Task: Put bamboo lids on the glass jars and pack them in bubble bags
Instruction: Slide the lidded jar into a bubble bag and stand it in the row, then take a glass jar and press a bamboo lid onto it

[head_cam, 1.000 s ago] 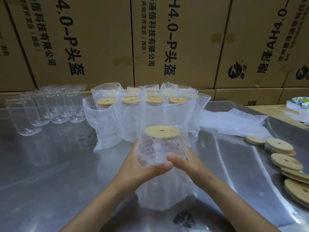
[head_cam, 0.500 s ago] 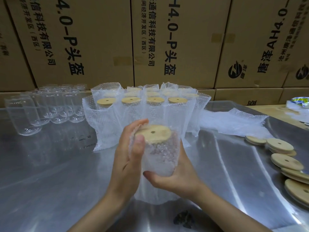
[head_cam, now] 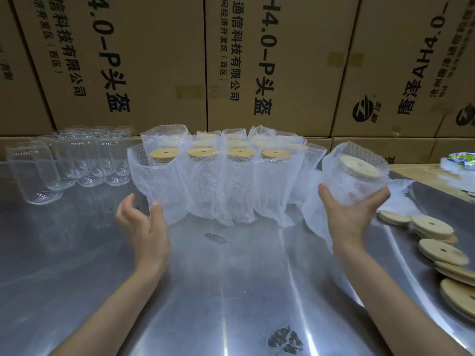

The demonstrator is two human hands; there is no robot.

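2 bare hands reach over the steel table [head_cam: 231, 291] – the right hand [head_cam: 352, 214], right of centre in the frame, has its fingers and thumb curled around a lidded glass jar [head_cam: 357, 181] wrapped in a bubble bag [head_cam: 334, 163], held tilted above the table with the bag's loose end trailing down past the wrist. The jar's bamboo lid [head_cam: 359, 167] shows through the top of the bag, its small hole visible. The left hand [head_cam: 144, 222], left of centre, grips nothing; its fingers are relaxed and spread, and 1 fingertip lies at the lower edge of the nearest packed bag. Behind the hands, across the middle of the frame, stands a cluster of bagged jars [head_cam: 221, 176] in rows, the front row showing 4 bamboo lids. Bare glass jars [head_cam: 64, 163] without lids stand grouped at the middle left. Loose bamboo lids [head_cam: 437, 242] lie overlapping along the right edge, lower right. Cardboard boxes [head_cam: 257, 60] with printed lettering fill the whole upper part of the frame.
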